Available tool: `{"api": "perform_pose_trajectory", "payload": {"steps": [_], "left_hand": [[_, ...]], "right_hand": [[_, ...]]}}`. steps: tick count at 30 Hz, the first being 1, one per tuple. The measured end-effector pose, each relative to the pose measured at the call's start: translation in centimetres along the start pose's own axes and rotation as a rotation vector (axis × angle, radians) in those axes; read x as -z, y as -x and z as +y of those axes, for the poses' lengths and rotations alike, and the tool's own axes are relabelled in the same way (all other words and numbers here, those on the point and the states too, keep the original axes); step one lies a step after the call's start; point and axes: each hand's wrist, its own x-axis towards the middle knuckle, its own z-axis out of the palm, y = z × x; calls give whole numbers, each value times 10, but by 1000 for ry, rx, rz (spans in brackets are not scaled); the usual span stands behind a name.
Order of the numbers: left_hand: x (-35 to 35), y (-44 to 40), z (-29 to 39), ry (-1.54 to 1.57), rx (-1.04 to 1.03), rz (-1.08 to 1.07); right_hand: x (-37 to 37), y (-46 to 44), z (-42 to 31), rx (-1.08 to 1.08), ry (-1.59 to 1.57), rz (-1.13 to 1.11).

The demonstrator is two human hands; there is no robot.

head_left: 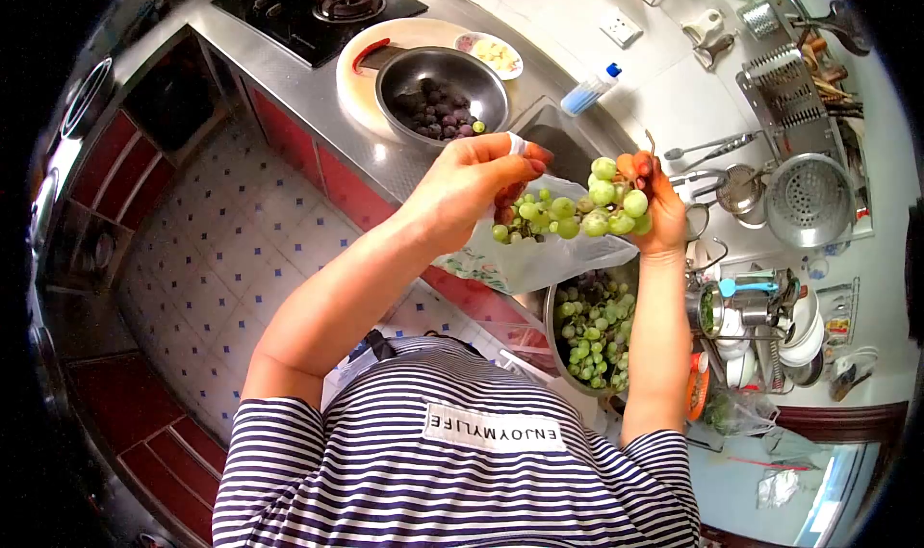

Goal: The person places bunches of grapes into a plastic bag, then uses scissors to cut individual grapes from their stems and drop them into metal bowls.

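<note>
The right hand (656,206) holds a bunch of green grapes (602,206) near its bare stem (652,144). Its fingers are folded around this end, pinching it against the thumb, with little opening between them. This hold probably serves to leave most berries uncovered, so the bunch extends from the right fingers towards the left ones.

The left hand (462,178) is at the other end of the bunch. Its fingers are curled in, close to the thumb, and one wears a white band (517,145). Whether they pinch a berry or only touch the bunch, I cannot tell.

Below both sets of fingers is a translucent plastic bag (525,269); what supports it is hidden. Nearer to the body, below the right fingers, a metal pot (551,319) contains more green grapes, perhaps placed there for short reach. Just beyond the left fingers, a dark bowl (472,75) with purple grapes (438,113) stands on a round board (356,91), which seems to give it a flat base.
</note>
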Motion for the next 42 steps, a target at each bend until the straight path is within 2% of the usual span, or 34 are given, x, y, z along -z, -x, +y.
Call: {"api": "perform_pose_trajectory", "payload": {"steps": [9,11,16,21,23,27,29,31,32,33,34,37,39,42], "left_hand": [[4,8,-3,28,-8,-18],[5,10,-2,19,-3,-33],[9,11,-4,51,12,-44],[9,14,-3,38,29,-48],[10,13,-7,46,31,-69],[6,11,-12,8,-8,-38],[4,10,-12,-122,-2,-26],[2,0,-25,-205,-79,-3],[-1,-6,-34,-248,-199,2],[-3,-7,-31,-291,-318,7],[-5,-4,-22,-389,-213,-3],[-9,-8,-28,-441,-263,-5],[-9,-14,-36,-372,-307,-44],[-7,-16,-35,-253,-252,-74]], "right_hand": [[-2,1,14,-1,-444,68],[4,2,15,6,-571,-21],[8,3,18,8,-702,-79],[3,0,16,23,-692,-112],[3,-3,16,61,-723,-231],[-1,-7,12,91,-811,-183],[-7,-10,11,84,-828,-166],[-21,-12,14,82,-913,-120],[-31,-12,14,69,-925,-31],[-32,-14,17,61,-926,-32],[-32,-16,19,32,-897,-92],[-43,-22,27,-18,-901,-176],[-47,-26,28,-67,-875,-203],[-59,-29,29,-70,-904,-194]]}}
